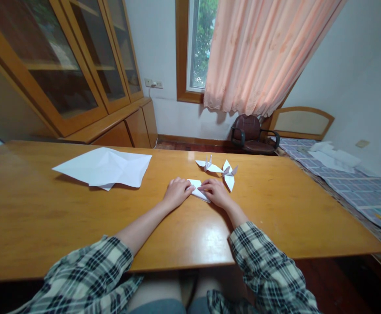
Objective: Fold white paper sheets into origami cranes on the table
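Note:
A small folded piece of white paper [199, 192] lies on the wooden table between my two hands. My left hand [177, 192] presses on its left side, thumb and fingers drawn together at the edge. From the right, my right hand [215, 192] bends over the same paper with its fingertips on it. Parts of the paper are hidden under the fingers. Just beyond my hands sit two folded white paper cranes: one crane [209, 165] with its wings spread, and a second crane [229, 174] right beside it.
Larger creased white sheets [108, 168] lie on the left of the table [164, 235]. Past the far edge stands a brown armchair [251, 133]. A bed [341, 170] is on the right, a glass-door cabinet [98, 65] on the left. A pink curtain [252, 52] hangs by the window.

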Demonstrator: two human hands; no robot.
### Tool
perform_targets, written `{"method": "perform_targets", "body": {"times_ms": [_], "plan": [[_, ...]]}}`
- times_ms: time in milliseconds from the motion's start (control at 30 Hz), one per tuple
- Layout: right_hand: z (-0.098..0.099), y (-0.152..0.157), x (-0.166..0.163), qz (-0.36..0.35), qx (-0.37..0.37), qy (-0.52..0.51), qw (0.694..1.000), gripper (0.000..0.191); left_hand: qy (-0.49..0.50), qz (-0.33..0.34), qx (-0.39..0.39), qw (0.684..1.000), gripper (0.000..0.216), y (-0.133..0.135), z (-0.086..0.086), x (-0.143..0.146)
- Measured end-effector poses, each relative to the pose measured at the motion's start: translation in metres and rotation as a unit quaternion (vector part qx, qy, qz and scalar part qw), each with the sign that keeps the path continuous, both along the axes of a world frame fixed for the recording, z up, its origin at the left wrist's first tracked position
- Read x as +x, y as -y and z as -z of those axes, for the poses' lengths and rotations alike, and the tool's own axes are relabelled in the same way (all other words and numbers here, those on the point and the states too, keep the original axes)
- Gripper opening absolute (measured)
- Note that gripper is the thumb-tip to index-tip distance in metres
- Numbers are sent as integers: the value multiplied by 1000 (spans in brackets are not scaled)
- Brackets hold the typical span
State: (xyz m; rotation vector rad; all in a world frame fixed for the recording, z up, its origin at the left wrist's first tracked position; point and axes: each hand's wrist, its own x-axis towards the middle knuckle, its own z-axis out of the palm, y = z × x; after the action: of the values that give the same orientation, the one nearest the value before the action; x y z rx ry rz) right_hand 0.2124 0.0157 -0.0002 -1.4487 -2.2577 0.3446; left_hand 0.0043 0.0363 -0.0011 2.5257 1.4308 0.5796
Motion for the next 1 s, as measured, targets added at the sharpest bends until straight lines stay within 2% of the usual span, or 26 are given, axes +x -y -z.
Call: {"method": "perform_targets", "body": {"times_ms": [333, 600, 667, 833, 1000], "plan": [[-2, 4, -1, -7, 12, -29, 999, 9, -38, -7, 21, 999, 27, -1, 0, 3], [-1, 6, 0, -8, 14, -38, 999, 4, -31, -18, -1, 999, 26, -6, 4, 4], [0, 6, -1, -5, 13, -44, 999, 7, -28, -23, -4, 999, 26, -7, 5, 4], [-4, 9, -12, 45, 10, -35, 998, 29, -26, -27, -8, 999, 25, -8, 5, 5], [-1, 13, -27, 99, 29, 20, 995, 27, -30, -27, -12, 999, 24, -7, 3, 5]]}}
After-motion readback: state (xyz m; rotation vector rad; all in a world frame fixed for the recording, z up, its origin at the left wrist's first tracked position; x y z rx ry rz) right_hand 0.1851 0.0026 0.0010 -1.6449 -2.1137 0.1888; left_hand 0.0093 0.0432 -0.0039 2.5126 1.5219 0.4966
